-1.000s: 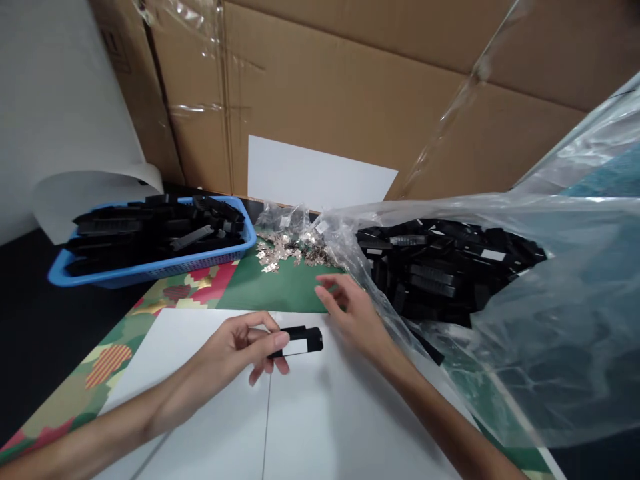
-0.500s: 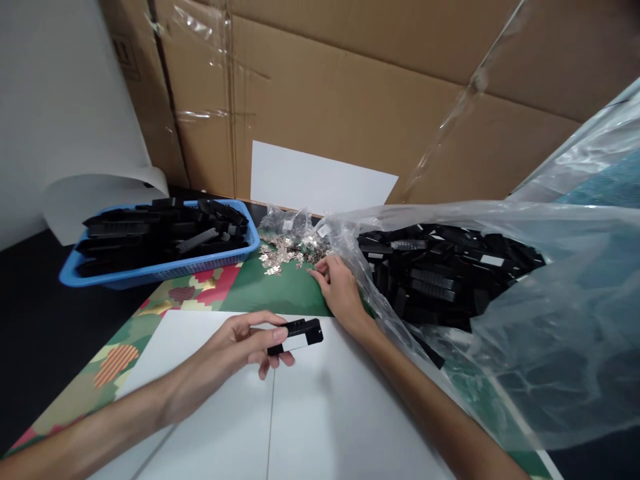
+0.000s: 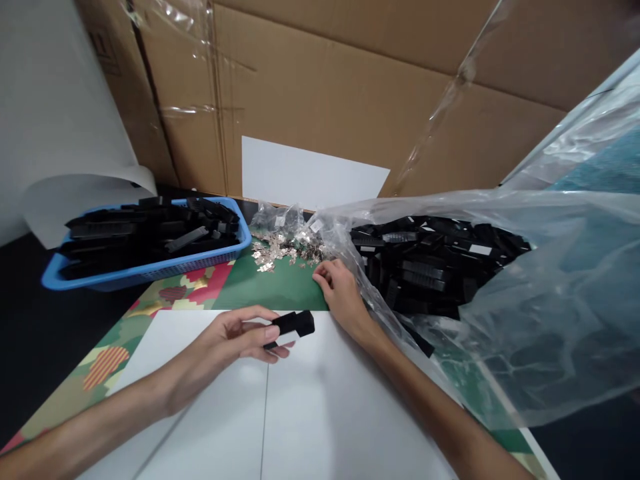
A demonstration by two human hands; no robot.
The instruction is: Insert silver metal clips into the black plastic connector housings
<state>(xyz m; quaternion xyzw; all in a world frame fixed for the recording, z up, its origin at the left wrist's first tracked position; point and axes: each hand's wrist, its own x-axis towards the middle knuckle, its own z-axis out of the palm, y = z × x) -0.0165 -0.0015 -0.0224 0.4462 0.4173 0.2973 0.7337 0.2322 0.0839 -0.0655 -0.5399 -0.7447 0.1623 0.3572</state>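
Observation:
Between the thumb and fingers of my left hand (image 3: 246, 337) is a small black plastic part (image 3: 299, 325) with a white label on its side, held above the white sheet (image 3: 210, 400). My right hand (image 3: 341, 293) is at the near right edge of a pile of small shiny metal pieces (image 3: 280, 250), over the green surface (image 3: 270, 287). Its thumb and forefinger are pinched together. Whatever may lie between those fingertips is too small to make out.
A blue basket (image 3: 150, 272) full of black plastic parts stands at the left. On the right, a clear plastic bag (image 3: 545, 320) lies open with many black parts (image 3: 425, 267) inside. A cardboard box (image 3: 325, 87) rises behind, with white paper (image 3: 310, 173) against it.
My right hand has drawn slightly back from the metal pieces, thumb and forefinger closer together. My left hand has turned the black part a little. The whole view has shifted slightly.

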